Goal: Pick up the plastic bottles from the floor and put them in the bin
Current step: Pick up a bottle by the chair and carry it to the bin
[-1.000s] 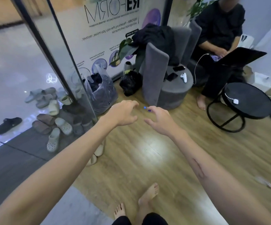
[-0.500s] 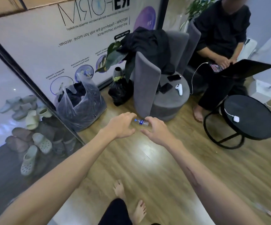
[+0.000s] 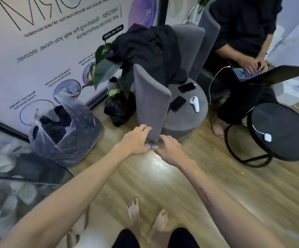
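Lying on the wooden floor (image 3: pixel 163 185), a small, clear, blue-labelled plastic bottle (image 3: pixel 151 145) is pinched by the left hand (image 3: pixel 136 140); the right hand (image 3: pixel 170 149) is spread open beside it. Lightness and crushable walls are judged; the middle should be held.

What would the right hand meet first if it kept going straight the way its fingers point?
Probably the plastic bottle lying on the floor just beyond the right hand, next to the left hand. Depth is unclear from this one view, so it might instead meet the grey chair behind it.

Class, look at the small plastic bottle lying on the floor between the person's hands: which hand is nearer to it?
Left. The left hand overlaps the plastic bottle, covering its left end. The right hand hovers just right of it, fingers spread, apparently not touching.
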